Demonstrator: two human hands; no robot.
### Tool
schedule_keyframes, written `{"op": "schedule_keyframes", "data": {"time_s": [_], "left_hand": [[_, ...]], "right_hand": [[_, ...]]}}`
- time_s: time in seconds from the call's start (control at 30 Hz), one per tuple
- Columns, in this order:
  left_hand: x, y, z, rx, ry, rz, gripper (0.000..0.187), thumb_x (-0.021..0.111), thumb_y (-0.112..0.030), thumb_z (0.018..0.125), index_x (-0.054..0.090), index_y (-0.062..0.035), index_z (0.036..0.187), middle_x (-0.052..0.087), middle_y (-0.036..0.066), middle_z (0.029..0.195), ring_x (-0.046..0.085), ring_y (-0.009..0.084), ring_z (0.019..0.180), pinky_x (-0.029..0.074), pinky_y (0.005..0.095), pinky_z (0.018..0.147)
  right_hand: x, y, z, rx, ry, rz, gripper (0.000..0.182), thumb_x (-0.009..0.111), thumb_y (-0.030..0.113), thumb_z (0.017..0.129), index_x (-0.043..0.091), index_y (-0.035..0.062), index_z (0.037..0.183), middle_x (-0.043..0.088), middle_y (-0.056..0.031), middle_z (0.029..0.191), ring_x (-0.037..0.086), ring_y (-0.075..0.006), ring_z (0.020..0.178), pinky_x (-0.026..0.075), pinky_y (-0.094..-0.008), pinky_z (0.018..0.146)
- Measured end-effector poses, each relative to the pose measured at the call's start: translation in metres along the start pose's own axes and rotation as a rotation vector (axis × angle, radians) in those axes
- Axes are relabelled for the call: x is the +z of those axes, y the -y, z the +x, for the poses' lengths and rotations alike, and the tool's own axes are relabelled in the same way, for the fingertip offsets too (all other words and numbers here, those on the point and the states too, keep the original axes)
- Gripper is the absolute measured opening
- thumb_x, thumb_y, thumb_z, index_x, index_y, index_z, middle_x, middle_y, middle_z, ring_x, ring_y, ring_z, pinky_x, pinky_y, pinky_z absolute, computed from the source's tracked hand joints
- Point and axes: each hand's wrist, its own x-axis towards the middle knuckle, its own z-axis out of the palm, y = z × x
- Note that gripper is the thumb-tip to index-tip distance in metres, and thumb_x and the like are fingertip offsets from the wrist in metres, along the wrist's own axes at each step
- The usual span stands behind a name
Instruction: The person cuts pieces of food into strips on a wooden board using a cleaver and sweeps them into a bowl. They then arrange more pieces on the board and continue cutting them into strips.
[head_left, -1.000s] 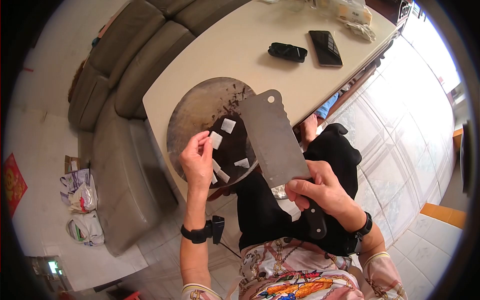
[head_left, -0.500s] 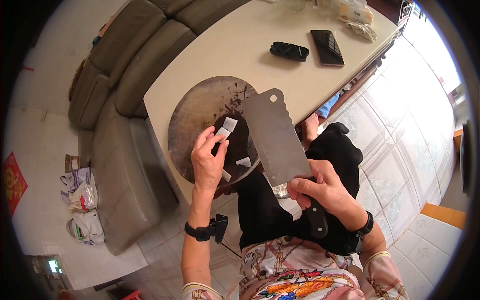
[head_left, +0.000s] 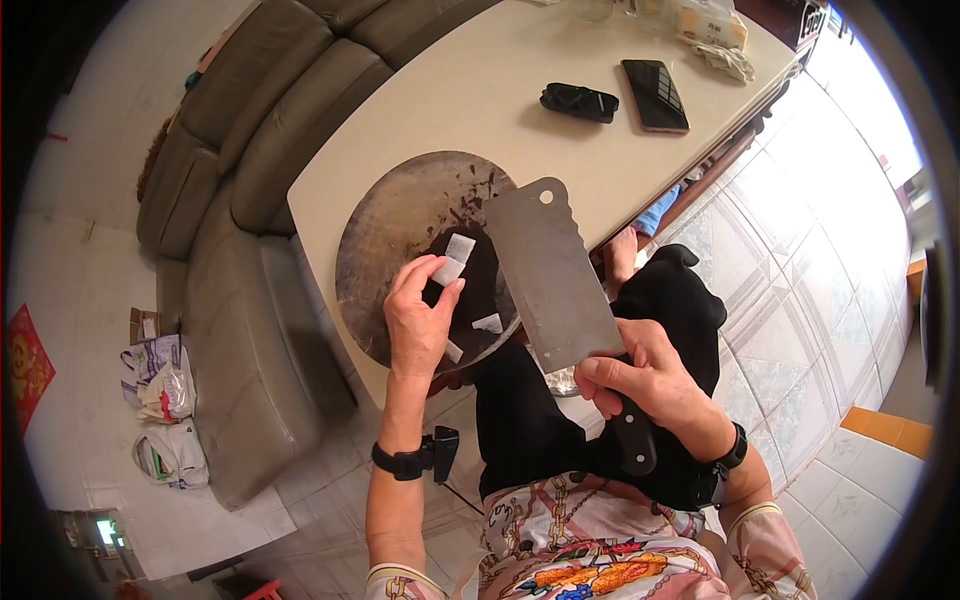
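Note:
My left hand [head_left: 418, 318] is over the round chopping board [head_left: 385, 215], its thumb and fingertips at the edges of a small flat white piece [head_left: 451, 270]. That piece touches or overlaps another white square [head_left: 460, 247]. Nearer to me on the board lie a third white piece [head_left: 488, 323] and a pale strip [head_left: 453, 351], partly beside my wrist. What they are made of I cannot make out. My right hand [head_left: 645, 375] grips a cleaver [head_left: 552, 275] by its black handle, the broad blade raised flat beside the board's right edge. A dark patch covers the board's middle.
The board rests at the near end of a cream table [head_left: 480, 110]. Farther along are a black case [head_left: 580, 102], a phone [head_left: 655, 95] and a tissue pack [head_left: 712, 25]. A grey sofa [head_left: 240, 330] stands left. Another person's foot [head_left: 622, 255] shows under the table.
My left fingertips have shifted slightly, and the white piece between them has turned a little and shows more of its face. The cleaver and my right hand stay in place.

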Motion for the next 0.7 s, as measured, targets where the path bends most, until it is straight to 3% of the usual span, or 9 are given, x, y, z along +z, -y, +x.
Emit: {"op": "schedule_keyframes", "data": {"time_s": [0.23,0.6,0.7], "left_hand": [[0.007,-0.007,0.015,-0.058,0.058,0.021,0.051,0.078,-0.014,0.073,0.06,-0.0034,0.119,0.066,0.013,0.104,0.06,0.0211,0.09,0.048,0.0347,0.083],[0.013,-0.007,0.019,-0.16,0.066,-0.001,0.044,0.075,-0.011,0.074,0.059,-0.0014,0.114,0.065,0.011,0.093,0.06,0.0199,0.085,0.049,0.0323,0.078],[0.006,-0.011,0.014,0.003,-0.027,0.084,0.038,0.073,-0.008,0.075,0.061,-0.0017,0.111,0.065,0.01,0.094,0.06,0.0191,0.087,0.049,0.0314,0.078]], "right_hand": [[-0.001,-0.001,0.0,-0.005,0.01,-0.009,0.017,0.059,0.015,0.089,0.055,0.0002,0.082,0.058,-0.0021,0.067,0.052,-0.0069,0.053,0.043,-0.0225,0.05],[-0.004,-0.002,-0.001,-0.016,0.035,0.009,0.016,0.058,0.014,0.089,0.055,-0.0004,0.084,0.058,-0.0031,0.069,0.052,-0.0072,0.053,0.043,-0.0228,0.05],[-0.001,0.003,-0.002,-0.007,0.028,0.005,0.015,0.058,0.013,0.089,0.054,-0.0006,0.084,0.058,-0.0033,0.069,0.052,-0.0073,0.053,0.043,-0.0229,0.05]]}}
